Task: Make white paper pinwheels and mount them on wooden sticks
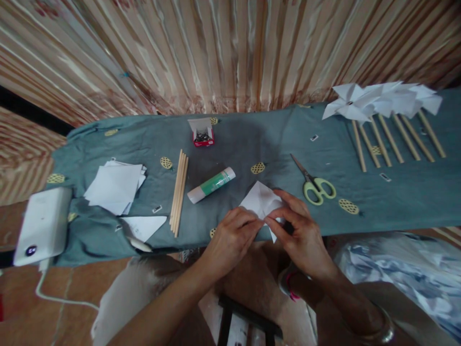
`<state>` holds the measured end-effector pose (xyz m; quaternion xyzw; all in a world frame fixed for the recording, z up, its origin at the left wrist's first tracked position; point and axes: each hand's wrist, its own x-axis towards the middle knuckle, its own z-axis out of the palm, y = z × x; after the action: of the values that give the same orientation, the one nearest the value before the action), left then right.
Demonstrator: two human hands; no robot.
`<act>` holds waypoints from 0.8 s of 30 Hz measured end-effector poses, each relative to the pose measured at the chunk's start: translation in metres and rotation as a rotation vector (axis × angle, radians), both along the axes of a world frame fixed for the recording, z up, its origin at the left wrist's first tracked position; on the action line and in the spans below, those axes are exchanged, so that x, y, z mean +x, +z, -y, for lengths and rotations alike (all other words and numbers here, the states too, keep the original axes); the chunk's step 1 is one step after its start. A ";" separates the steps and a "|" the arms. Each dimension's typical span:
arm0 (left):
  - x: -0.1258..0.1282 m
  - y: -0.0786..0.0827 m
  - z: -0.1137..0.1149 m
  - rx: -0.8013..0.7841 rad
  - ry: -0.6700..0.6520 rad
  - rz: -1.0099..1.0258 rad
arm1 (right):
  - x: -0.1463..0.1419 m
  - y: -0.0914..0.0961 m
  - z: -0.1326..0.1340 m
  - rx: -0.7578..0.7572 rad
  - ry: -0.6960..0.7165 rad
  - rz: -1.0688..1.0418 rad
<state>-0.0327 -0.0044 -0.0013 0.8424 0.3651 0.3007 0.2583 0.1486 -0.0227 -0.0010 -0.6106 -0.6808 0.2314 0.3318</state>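
Observation:
Close to the table's front edge, a white paper square [258,198] with a folded corner lies between my two hands. My left hand [234,235] pinches its near left side, fingertips pressed together. From the right, my right hand [300,228] has its thumb and index finger closed on the paper near the middle, the fingertips of both hands almost meeting. Parts of the paper are hidden under my fingers. A glue stick [212,185] with a green label lies just beyond my left hand. Scissors [313,185] with light green handles rest to the right of my right hand.
A stack of white paper squares [114,186] and a folded paper piece [146,227] lie at left, beside several wooden sticks [179,192]. A red box of metal pins [202,137] stands open behind. Several paper pinwheels [351,103] lie far right. A white power bank [45,226] sits at the left end.

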 end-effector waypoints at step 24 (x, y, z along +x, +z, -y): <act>0.001 0.005 -0.005 -0.085 -0.014 0.005 | 0.000 0.002 0.000 0.008 0.006 0.007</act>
<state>-0.0318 0.0008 0.0036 0.8324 0.3712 0.2850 0.2968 0.1486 -0.0227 0.0012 -0.6077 -0.6849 0.2275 0.3314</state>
